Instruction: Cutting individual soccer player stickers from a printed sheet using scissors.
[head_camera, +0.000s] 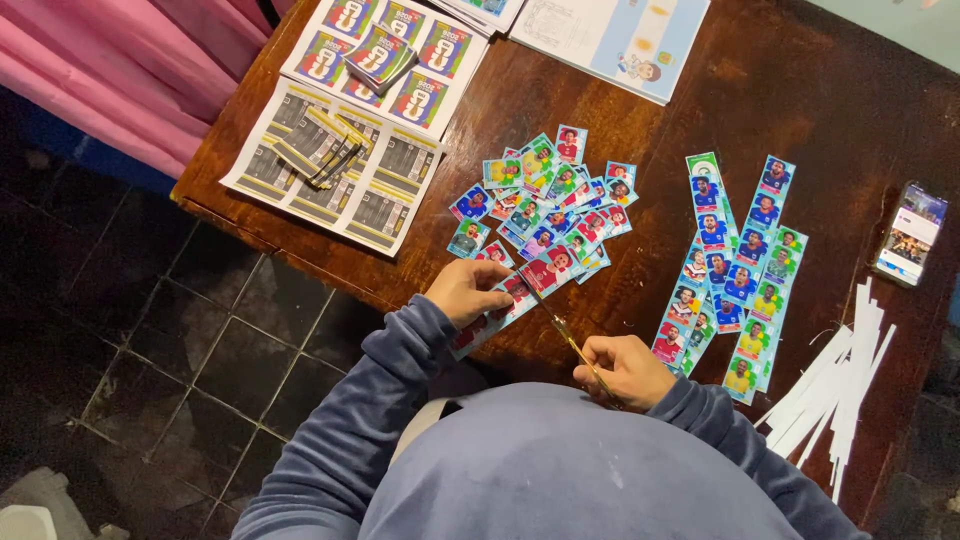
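Left hand (468, 292): closed on a sticker strip (497, 308), centre frame.
Right hand (628, 371): scissors (566, 338) gripped, blades at the strip.

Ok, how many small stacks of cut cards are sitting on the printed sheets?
2. One stack lies on the colourful sheet at the table's far end; the other stack lies on the grey sheet beside it. Others may be out of frame.

desk (800, 90): dark wood, scuffed | far corner: printed sheets (345, 150) with two small card stacks (380, 55) on them | centre: loose heap of cut picture cards (545, 200) | to my right: uncut card strips (735, 270), then white paper offcuts (835, 375) | right edge: phone (910, 233), screen lit
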